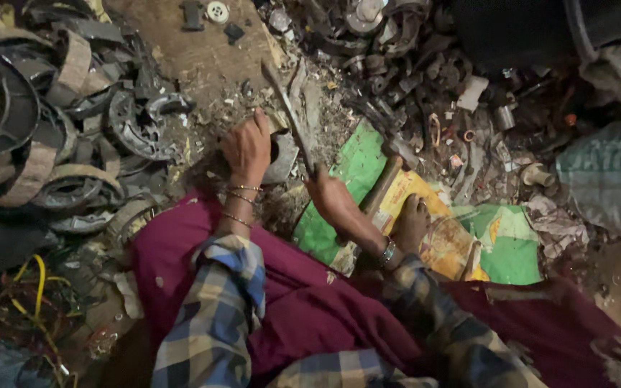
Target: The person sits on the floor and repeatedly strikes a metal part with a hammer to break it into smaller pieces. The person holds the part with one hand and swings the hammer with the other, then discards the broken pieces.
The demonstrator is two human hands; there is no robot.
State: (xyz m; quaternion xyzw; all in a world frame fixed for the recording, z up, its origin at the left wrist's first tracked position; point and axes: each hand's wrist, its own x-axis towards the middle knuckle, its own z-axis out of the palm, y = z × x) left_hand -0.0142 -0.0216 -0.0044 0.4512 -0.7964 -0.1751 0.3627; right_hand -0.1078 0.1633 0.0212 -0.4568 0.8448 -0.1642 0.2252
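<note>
Scrap lies thick on the far left — curved brake shoes (34, 162) with pale worn linings, heaped on the dirt floor (203, 57), with yellow wires (37, 287) tangled nearer the person's knee. Next comes the left hand (247, 147), bangles at the wrist, closed over the top of a dark curved metal piece (280, 156) that rests on the ground just in front of the maroon cloth (303, 302) over the lap. Right of it the right hand (332, 197) grips the handle end of a long flat metal tool (289, 115), a blade or bar, which slants up and away across the held piece; whether its edge touches the piece at this instant I cannot tell. A bare foot (411, 223) rests on green and yellow printed sheets (468, 244) spread on the floor, with a wooden handle (384, 185) lying just beside the right wrist. Further right, small metal parts (425, 65) are scattered towards a grey sack (609, 179). Judging from this, the work goes best if the left hand pins the piece hard against the ground so it cannot rock, keeps its fingers clear of the tool's line, and the right hand drives the tool at a low, steady angle — a glancing slip towards the thumb looks like the main risk.
</note>
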